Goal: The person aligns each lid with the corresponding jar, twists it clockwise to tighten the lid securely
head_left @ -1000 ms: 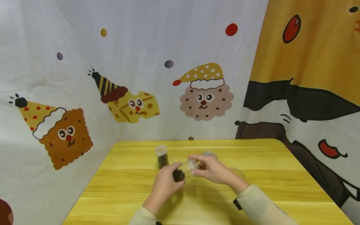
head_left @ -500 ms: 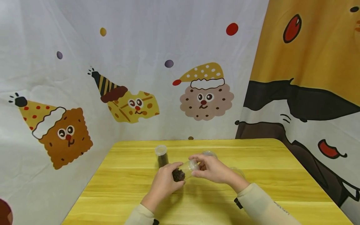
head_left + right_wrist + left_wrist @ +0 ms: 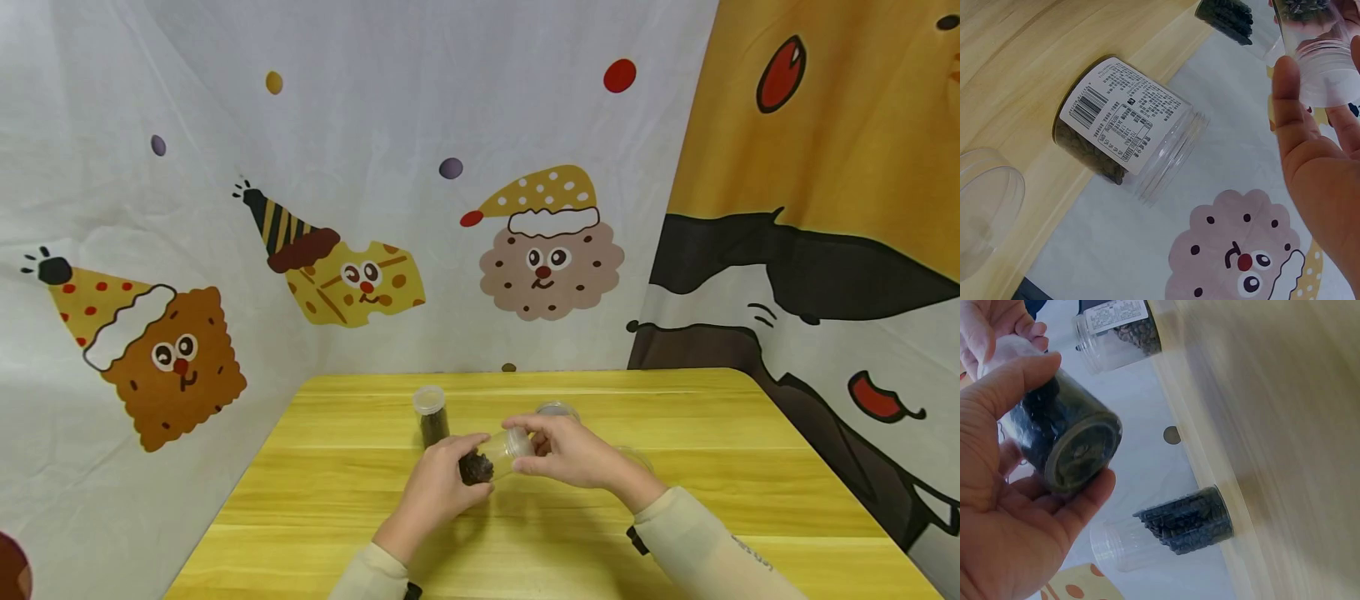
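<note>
The tilted jar [image 3: 497, 455] has dipped slightly at its lid [image 3: 519, 443]; left hand [image 3: 441, 485] grips its base end, right hand [image 3: 567, 451] pinches the lid, on but tightness unclear, above the desk [image 3: 315, 500]. A labelled jar [image 3: 1125, 122] stands uncapped.

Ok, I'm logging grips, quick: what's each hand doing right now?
Left hand: closed, holding the tilted jar of dark pieces.
Right hand: closed around that jar's lid.

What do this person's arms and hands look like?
The left hand and right hand are bare. Both sleeves are pale cream; the right one bears dark lettering, too small to read. A small black piece shows by each cuff.
</note>
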`<action>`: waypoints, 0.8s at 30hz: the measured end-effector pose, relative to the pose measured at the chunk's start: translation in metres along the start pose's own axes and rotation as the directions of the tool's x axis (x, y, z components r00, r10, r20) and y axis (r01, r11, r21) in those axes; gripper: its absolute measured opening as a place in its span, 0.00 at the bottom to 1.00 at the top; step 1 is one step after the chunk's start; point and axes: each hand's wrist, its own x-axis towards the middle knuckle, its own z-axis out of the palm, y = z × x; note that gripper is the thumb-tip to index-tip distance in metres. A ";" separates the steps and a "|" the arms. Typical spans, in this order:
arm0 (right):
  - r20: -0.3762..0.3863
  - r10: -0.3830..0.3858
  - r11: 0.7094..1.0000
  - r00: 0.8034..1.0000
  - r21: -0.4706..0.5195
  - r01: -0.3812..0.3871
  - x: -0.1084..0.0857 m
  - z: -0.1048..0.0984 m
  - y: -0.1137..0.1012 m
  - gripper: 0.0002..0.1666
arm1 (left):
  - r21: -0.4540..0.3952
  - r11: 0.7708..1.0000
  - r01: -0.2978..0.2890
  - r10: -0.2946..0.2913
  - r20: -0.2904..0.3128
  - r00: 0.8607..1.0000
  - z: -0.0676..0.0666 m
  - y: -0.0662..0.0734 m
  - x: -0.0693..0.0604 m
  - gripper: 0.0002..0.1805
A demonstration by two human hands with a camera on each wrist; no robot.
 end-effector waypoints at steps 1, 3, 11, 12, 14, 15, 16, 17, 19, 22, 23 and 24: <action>-0.002 -0.003 1.000 1.000 0.001 0.003 0.000 0.000 0.000 0.33 | -0.012 1.000 -0.002 0.002 0.006 1.000 0.000 -0.001 0.000 0.35; -0.002 -0.011 1.000 1.000 0.012 0.011 0.000 -0.001 0.000 0.33 | -0.034 0.999 -0.005 0.005 0.017 1.000 -0.001 -0.002 0.000 0.35; 0.006 -0.018 1.000 1.000 0.022 0.018 -0.001 -0.001 0.000 0.34 | -0.039 0.999 -0.014 0.015 0.014 1.000 -0.002 0.000 0.001 0.35; 0.007 -0.016 1.000 1.000 0.021 0.016 0.000 -0.001 -0.001 0.34 | -0.032 0.999 -0.015 0.016 0.009 1.000 -0.002 0.000 0.001 0.35; 0.008 -0.013 1.000 1.000 0.021 0.013 0.000 -0.001 -0.001 0.34 | -0.020 1.000 -0.014 0.014 0.001 1.000 -0.002 0.001 0.001 0.35; 0.007 -0.013 1.000 1.000 0.020 0.013 0.000 -0.001 -0.001 0.34 | -0.014 1.000 -0.013 0.013 -0.003 1.000 -0.002 0.001 0.001 0.36; 0.005 -0.014 1.000 1.000 0.017 0.014 0.000 0.000 -0.001 0.34 | -0.010 1.000 -0.013 0.013 -0.005 1.000 -0.002 0.001 0.000 0.36; 0.002 -0.014 1.000 1.000 0.015 0.014 0.000 0.000 -0.002 0.34 | -0.006 1.000 -0.013 0.013 -0.006 1.000 -0.002 0.002 0.000 0.36; -0.005 -0.019 1.000 1.000 0.013 0.019 0.000 -0.001 -0.003 0.34 | -0.006 1.000 -0.013 0.013 -0.005 1.000 -0.002 0.002 0.000 0.36; -0.014 -0.027 1.000 1.000 0.006 0.027 0.000 -0.001 -0.004 0.34 | -0.010 1.000 -0.021 0.021 0.007 1.000 -0.003 0.002 0.001 0.36; -0.014 -0.031 0.999 0.999 0.005 0.032 0.000 -0.001 -0.004 0.34 | -0.012 1.000 -0.023 0.023 0.016 1.000 -0.004 0.002 0.001 0.36; -0.013 -0.035 0.999 0.999 0.005 0.035 0.000 -0.001 -0.004 0.34 | -0.020 0.999 -0.027 0.027 0.029 0.999 -0.005 0.002 0.001 0.36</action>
